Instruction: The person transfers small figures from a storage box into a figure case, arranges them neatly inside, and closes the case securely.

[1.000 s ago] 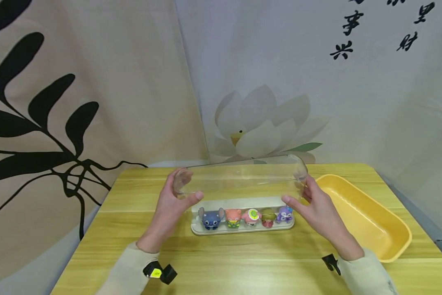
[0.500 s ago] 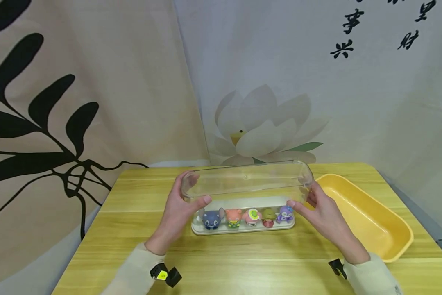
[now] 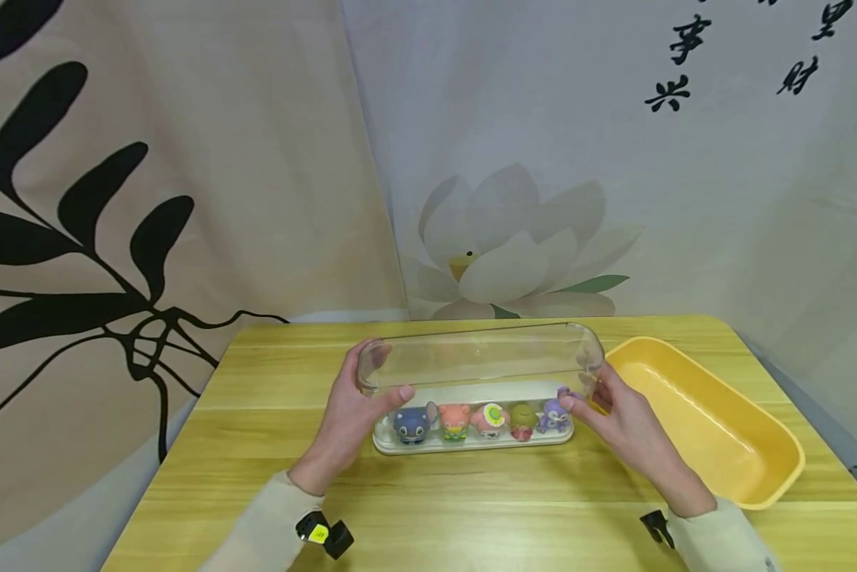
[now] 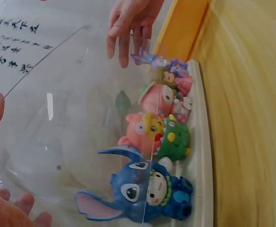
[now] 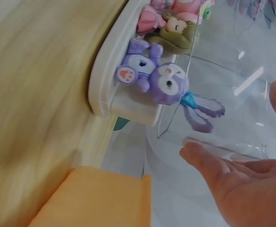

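Observation:
A clear plastic cover [image 3: 481, 353] hangs tilted above and behind a white base [image 3: 471, 450] on the table. My left hand [image 3: 349, 413] grips the cover's left end, thumb toward me and fingers behind. Its right end is held the same way by my right hand [image 3: 631, 433]. In a row on the base stand several small figures, from a blue big-eared one [image 4: 133, 187] at the left to a purple rabbit [image 5: 164, 80] at the right. The cover's lower edge overlaps the figures in both wrist views.
A yellow plastic tray [image 3: 721, 445] lies at the right, close to my right hand. All of this stands on a wooden table [image 3: 471, 508]. Behind it hangs a printed cloth [image 3: 271, 159] with leaves, a lotus and black characters.
Both hands have lowered the clear cover and shifted it a little to the right, closer to the figures. The base, figures and yellow tray stay put.

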The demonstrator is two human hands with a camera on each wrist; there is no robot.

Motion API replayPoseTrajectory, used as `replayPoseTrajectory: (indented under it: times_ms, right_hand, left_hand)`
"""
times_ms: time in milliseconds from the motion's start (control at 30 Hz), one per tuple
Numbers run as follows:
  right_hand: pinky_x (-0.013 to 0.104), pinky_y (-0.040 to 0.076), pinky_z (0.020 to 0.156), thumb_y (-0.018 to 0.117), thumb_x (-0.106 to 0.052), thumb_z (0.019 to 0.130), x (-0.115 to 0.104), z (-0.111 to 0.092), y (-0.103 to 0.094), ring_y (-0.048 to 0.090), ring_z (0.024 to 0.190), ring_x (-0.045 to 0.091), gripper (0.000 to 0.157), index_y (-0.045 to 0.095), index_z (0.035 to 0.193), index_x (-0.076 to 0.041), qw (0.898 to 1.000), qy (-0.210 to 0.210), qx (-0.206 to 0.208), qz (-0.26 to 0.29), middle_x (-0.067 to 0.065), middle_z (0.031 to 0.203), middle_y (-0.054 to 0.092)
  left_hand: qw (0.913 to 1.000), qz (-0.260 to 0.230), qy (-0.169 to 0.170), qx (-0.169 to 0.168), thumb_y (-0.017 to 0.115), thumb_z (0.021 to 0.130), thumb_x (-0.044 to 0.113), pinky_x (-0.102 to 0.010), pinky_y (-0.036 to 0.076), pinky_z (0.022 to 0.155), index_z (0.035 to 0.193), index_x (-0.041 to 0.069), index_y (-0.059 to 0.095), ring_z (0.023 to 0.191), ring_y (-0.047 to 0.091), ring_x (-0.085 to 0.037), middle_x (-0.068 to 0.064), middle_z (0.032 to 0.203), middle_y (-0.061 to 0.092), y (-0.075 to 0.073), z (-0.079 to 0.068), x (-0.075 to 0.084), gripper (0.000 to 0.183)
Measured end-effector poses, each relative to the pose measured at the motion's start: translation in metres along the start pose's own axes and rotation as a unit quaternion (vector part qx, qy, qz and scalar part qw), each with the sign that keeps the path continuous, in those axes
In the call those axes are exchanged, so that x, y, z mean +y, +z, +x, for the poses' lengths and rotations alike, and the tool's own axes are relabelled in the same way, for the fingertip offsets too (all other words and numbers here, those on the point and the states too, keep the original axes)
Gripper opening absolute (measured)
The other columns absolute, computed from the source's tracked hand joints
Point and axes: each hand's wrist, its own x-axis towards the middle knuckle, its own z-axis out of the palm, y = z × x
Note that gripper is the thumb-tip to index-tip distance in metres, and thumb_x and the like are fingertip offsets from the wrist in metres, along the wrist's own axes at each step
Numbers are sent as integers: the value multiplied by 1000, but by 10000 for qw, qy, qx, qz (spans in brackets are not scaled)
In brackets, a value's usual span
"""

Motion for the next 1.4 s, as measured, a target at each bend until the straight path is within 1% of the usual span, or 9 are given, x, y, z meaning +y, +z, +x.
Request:
replayPoseTrajectory:
  times_ms: [167, 333, 467, 667, 767, 933, 1067, 1267, 1400]
  right_hand:
    - [51, 50, 89, 66, -24, 94, 4, -1, 4, 54, 115, 48, 68, 31, 150, -8, 9999, -113, -14, 47, 35, 133, 49]
    - [48, 51, 89, 67, -24, 93, 9, -1, 10, 57, 113, 45, 70, 30, 151, -9, 9999, -156, 18, -69, 33, 131, 51]
    - [45, 50, 91, 68, -23, 93, 12, -1, 13, 55, 115, 44, 66, 34, 148, -8, 9998, -182, 34, -31, 33, 131, 52]
    - [44, 49, 92, 68, -25, 93, 17, 0, 17, 55, 116, 43, 66, 35, 146, -5, 9998, -183, 11, 18, 32, 127, 56]
    - [45, 49, 93, 67, -25, 93, 18, 0, 19, 56, 116, 42, 65, 36, 146, -5, 9998, -178, -2, 34, 30, 125, 57]
    - [45, 48, 95, 67, -25, 93, 19, -1, 21, 55, 118, 41, 61, 39, 142, -2, 9999, -107, -57, 112, 27, 128, 56]
    - [45, 46, 97, 66, -25, 93, 19, -3, 23, 53, 121, 39, 59, 39, 140, -1, 9996, -83, -131, 218, 25, 131, 55]
    - [45, 44, 98, 66, -27, 94, 21, -5, 27, 48, 124, 40, 60, 38, 140, 0, 9997, -68, -201, 115, 27, 134, 52]
    - [47, 44, 98, 65, -27, 94, 21, -5, 28, 48, 124, 42, 60, 37, 138, 2, 9997, -114, -218, 83, 28, 132, 53]
  left_hand:
    - [9999, 156, 13, -2, 82, 78, 28, -58, 22, 112, 144, 24, 36, 135, 33, -21, 3, 143, 45, 0, 1, -3, 81]
    - [9994, 351, -54, 21, 82, 78, 31, -58, 22, 112, 145, 25, 35, 135, 33, -20, 6, 142, 45, -2, 2, -4, 82]
    - [9990, 423, -139, 12, 81, 79, 32, -58, 22, 112, 146, 24, 34, 136, 32, -20, 6, 142, 45, -3, 2, -7, 83]
    - [9995, 294, -140, -47, 81, 78, 31, -59, 21, 112, 145, 21, 34, 136, 33, -22, 0, 143, 44, -4, 4, -15, 82]
    - [9995, 251, -176, -66, 81, 78, 30, -60, 22, 112, 145, 22, 35, 135, 33, -22, 0, 143, 44, -4, 4, -20, 81]
    - [9993, 247, -262, -88, 81, 78, 30, -61, 22, 112, 146, 23, 34, 136, 32, -23, 0, 143, 43, -5, 5, -27, 83]
    - [9992, 256, -270, -115, 81, 78, 31, -60, 23, 112, 146, 22, 34, 135, 33, -23, 0, 143, 43, -5, 4, -31, 84]
    - [9993, 246, -195, -185, 80, 79, 28, -60, 24, 111, 148, 19, 33, 135, 34, -24, -1, 144, 44, -6, 3, -35, 84]
    - [9992, 287, -196, -199, 80, 79, 28, -59, 25, 111, 149, 18, 32, 135, 34, -23, -2, 144, 44, -6, 3, -37, 85]
